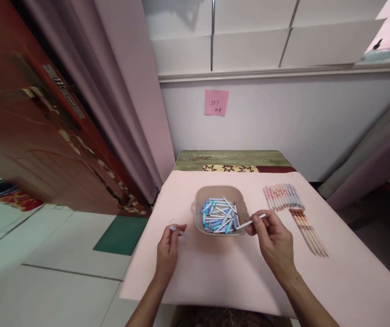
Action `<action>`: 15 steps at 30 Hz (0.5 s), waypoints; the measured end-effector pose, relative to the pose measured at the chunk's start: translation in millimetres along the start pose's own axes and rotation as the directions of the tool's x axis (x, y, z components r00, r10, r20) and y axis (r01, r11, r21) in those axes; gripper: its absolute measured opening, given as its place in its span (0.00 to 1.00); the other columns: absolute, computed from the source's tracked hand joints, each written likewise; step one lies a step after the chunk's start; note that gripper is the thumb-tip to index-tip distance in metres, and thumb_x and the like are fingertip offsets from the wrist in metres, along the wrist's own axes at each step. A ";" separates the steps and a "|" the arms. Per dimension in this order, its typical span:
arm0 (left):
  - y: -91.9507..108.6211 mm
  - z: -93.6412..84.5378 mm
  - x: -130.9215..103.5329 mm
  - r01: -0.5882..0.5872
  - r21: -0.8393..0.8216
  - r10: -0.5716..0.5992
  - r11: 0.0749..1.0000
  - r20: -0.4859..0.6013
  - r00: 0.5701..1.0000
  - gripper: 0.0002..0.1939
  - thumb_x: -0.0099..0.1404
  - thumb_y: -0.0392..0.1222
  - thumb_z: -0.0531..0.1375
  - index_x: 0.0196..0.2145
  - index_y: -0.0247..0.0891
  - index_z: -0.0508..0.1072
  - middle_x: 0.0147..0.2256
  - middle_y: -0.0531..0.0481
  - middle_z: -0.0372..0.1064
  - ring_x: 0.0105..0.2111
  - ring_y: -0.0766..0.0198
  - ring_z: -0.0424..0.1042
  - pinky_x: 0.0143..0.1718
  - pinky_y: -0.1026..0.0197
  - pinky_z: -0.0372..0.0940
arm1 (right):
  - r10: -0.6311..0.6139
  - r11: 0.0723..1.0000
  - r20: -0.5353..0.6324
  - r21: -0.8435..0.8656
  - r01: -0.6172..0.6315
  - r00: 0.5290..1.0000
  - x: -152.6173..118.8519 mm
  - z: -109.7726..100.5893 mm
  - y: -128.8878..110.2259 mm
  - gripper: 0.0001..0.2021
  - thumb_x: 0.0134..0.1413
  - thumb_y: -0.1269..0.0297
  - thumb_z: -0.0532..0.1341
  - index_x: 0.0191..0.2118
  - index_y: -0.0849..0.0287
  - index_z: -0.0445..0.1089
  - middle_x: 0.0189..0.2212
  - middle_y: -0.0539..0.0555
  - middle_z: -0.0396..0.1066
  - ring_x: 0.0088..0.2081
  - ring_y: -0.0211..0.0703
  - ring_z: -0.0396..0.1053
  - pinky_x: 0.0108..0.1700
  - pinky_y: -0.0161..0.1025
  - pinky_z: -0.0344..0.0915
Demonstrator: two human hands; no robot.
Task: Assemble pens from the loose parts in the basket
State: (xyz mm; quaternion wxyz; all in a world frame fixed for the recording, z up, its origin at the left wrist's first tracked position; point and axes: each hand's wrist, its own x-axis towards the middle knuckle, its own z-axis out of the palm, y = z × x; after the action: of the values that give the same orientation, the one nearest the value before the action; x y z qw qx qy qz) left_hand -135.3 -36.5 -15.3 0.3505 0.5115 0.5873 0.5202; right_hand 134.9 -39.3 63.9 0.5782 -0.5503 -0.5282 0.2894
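Note:
A beige plastic basin [220, 190] stands on the pink-covered table, with a jumble of white pens and blue and lavender pen caps [219, 215] inside. To its right, my right hand [273, 234] pinches a slim white pen [250, 222] between thumb and fingers, its lower end over the basin's right rim. On the left side, apart from the basin, my left hand [168, 247] is closed on a small pale blue pen cap [176, 230].
Right of the basin lie a row of clear-wrapped pens [283, 197] and several orange-and-cream pens [308, 232]. A wall with a pink note [216, 102] rises behind the table [195, 277]. A brown door [45, 118] and a purple curtain [126, 91] border the left.

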 end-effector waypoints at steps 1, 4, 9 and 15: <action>-1.5 1.6 -0.4 0.037 -0.086 -0.039 0.996 -0.011 0.999 0.13 0.66 0.49 0.53 0.41 0.37 0.70 0.41 0.42 0.74 0.43 0.56 0.73 0.47 0.52 0.66 | 0.000 1.000 0.003 0.002 0.000 1.000 -0.6 -0.5 -0.1 0.11 0.59 0.54 0.58 0.37 0.57 0.66 0.21 0.49 0.72 0.24 0.40 0.71 0.30 0.35 0.68; -9.2 2.7 -1.1 0.145 -0.308 -0.181 0.940 -0.091 0.979 0.16 0.64 0.51 0.56 0.40 0.35 0.68 0.40 0.41 0.74 0.40 0.56 0.74 0.43 0.52 0.69 | -0.001 1.000 0.022 -0.006 0.001 1.000 -2.6 -2.7 2.1 0.11 0.59 0.54 0.58 0.37 0.57 0.66 0.21 0.49 0.71 0.24 0.39 0.70 0.30 0.35 0.68; -18.0 -23.5 15.1 0.105 -0.053 -0.117 0.993 -0.342 0.932 0.15 0.65 0.53 0.49 0.38 0.38 0.65 0.28 0.52 0.69 0.29 0.63 0.72 0.34 0.59 0.68 | 0.023 1.000 0.046 0.000 -0.023 0.999 -4.1 -2.9 9.6 0.11 0.58 0.53 0.59 0.37 0.57 0.66 0.19 0.47 0.69 0.22 0.37 0.68 0.27 0.33 0.66; -14.9 -39.3 52.5 0.089 0.504 -0.044 0.859 -0.100 0.994 0.08 0.53 0.47 0.61 0.27 0.40 0.70 0.19 0.56 0.64 0.22 0.64 0.64 0.27 0.64 0.56 | 0.059 0.992 0.098 0.107 -0.069 0.993 -3.5 2.5 9.6 0.12 0.56 0.53 0.60 0.37 0.57 0.66 0.19 0.47 0.68 0.21 0.37 0.67 0.25 0.32 0.67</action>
State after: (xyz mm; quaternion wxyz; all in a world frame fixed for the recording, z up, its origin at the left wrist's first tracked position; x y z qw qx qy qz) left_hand -188.1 5.1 -15.0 0.1960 0.5425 0.7352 0.3559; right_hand 134.0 -39.5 53.4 0.5725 -0.5202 -0.5201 0.3622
